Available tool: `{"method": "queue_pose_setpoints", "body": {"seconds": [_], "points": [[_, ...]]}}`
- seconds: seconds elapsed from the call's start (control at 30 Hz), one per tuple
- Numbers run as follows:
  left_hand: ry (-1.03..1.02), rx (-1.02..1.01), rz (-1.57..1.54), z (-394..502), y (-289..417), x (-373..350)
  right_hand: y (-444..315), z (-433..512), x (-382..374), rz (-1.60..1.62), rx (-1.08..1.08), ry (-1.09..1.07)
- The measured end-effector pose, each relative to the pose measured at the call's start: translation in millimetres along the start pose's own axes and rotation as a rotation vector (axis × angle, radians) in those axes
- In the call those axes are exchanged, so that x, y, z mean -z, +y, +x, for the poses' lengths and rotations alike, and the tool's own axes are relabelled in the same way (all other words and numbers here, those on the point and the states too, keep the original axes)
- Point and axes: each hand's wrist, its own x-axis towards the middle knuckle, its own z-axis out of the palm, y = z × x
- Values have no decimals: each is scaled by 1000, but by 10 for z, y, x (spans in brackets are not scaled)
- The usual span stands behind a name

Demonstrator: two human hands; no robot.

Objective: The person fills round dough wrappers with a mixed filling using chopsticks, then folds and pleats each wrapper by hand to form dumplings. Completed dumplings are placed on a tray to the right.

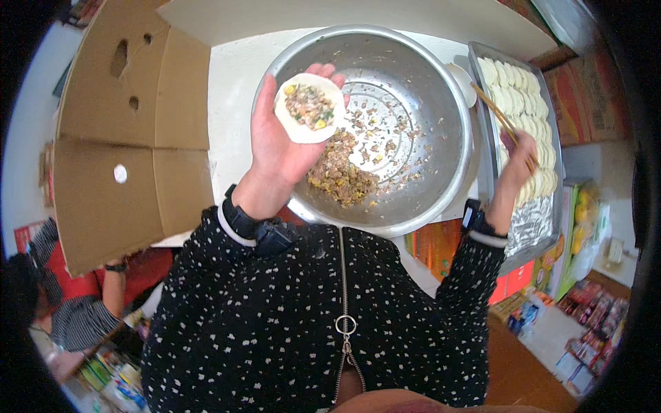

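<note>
A round white dough wrapper (293, 130) rests on the upturned palm and fingers of my left hand (273, 155), over the left side of a big steel bowl (439, 170). Minced filling (310, 106) with yellow and green bits lies on the wrapper's middle. More filling (343, 180) is heaped at the bowl's near left, with scraps scattered over the bottom. My right hand (518, 160) grips a pair of wooden chopsticks (493, 107), their tips pointing towards the bowl. It is above a metal tray (555, 217) holding rows of pale folded dumplings (516, 98).
Bare foil (532, 227) shows at the tray's near end. A pale round item (461, 85), partly hidden, sits between bowl and tray. Cardboard (108, 180) stands along the left, with another panel (361, 13) behind the bowl. At lower left is another person (85, 315).
</note>
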Motion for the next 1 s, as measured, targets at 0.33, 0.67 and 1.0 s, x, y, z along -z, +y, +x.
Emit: {"method": "queue_pose_setpoints", "body": {"seconds": [0.33,0.67,1.0], "points": [[50,-53,-96,18,-89,-70,-884,-1444,-261,523,91,-271],[-28,0,-154,10,-193,-79,-832,-1661,-377,425,124,-353],[-58,44,-161,-43,-158,-95,-802,-1611,-408,385,237,-447]]}}
